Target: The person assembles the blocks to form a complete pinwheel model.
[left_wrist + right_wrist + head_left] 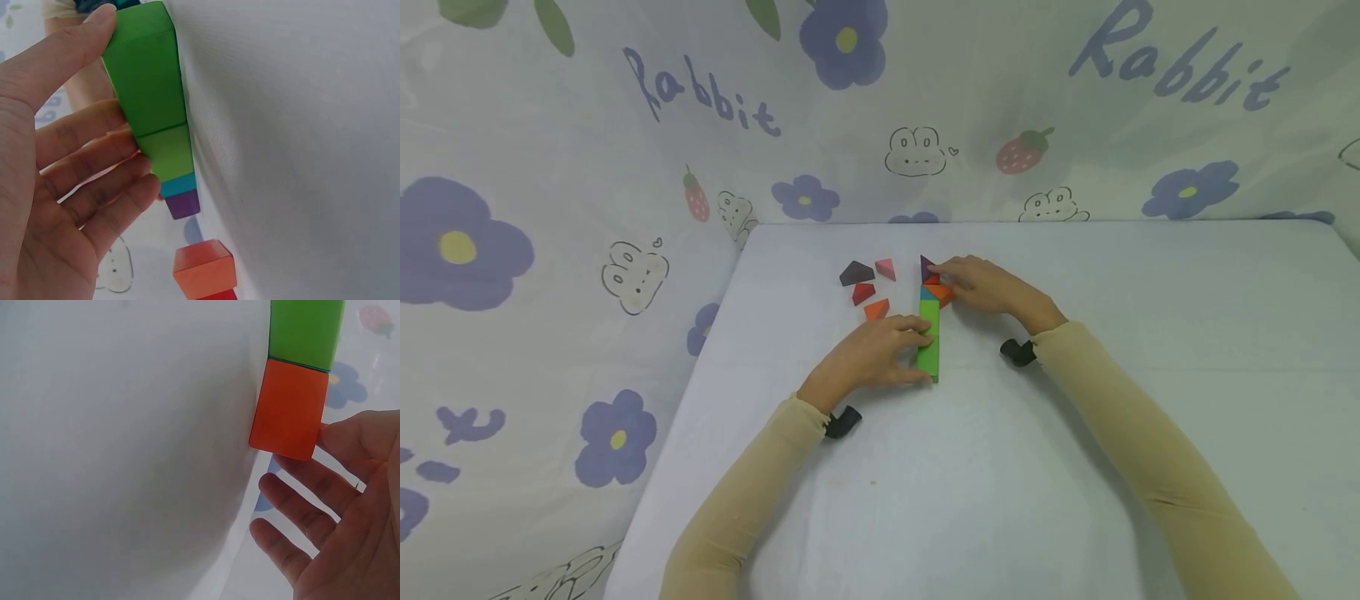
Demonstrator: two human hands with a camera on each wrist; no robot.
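Touching green blocks [150, 81]: left fingers [84, 131]; orange block [289, 409], perhaps pinched, part-hides right fingers [297, 505].

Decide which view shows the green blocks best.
Left wrist: the green blocks look largest, their seam clear. Head shows them smaller, partly covered by the left hand; right wrist, only part, cut by the frame.

On the white table [1075, 467], green rectangular blocks [929, 360] sit nearest in the row, with a small blue block [927, 293] then a purple triangular block [925, 268] behind. Orange angular block [943, 294] is just right of the blue one, dark grey angular block [856, 273] off to the left.
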